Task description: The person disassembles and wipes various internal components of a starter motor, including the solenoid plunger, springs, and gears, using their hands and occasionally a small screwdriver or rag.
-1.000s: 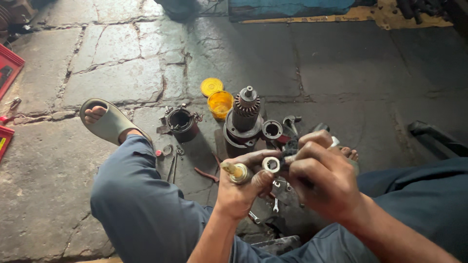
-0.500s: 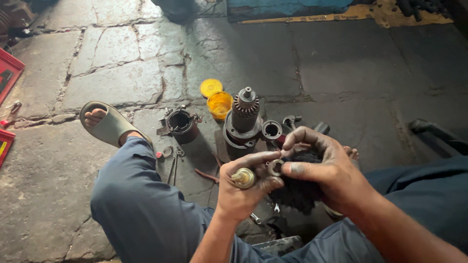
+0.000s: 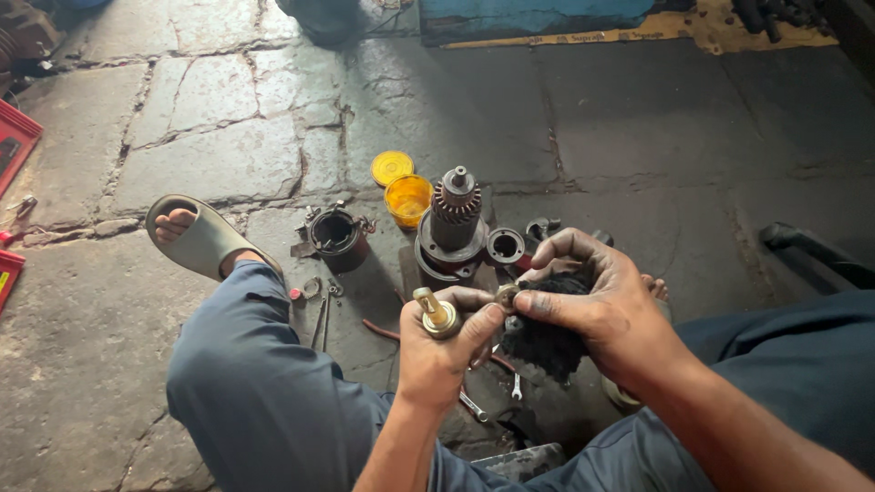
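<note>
My left hand grips a small brass-coloured shaft part upright, with a small round metal piece at its fingertips. My right hand holds a black rag and presses it, thumb forward, against that round piece. Both hands hover above my lap, just in front of the parts on the stone floor. A geared metal shaft assembly stands upright beyond my hands.
A yellow pot and its lid sit behind the gear assembly. A dark round housing, a black ring, spanners and small fasteners lie around. My sandalled left foot rests at left. Red trays line the left edge.
My right hand has closed in with the black rag over the small round piece held by the left hand; earlier its fingers pinched the piece openly.
</note>
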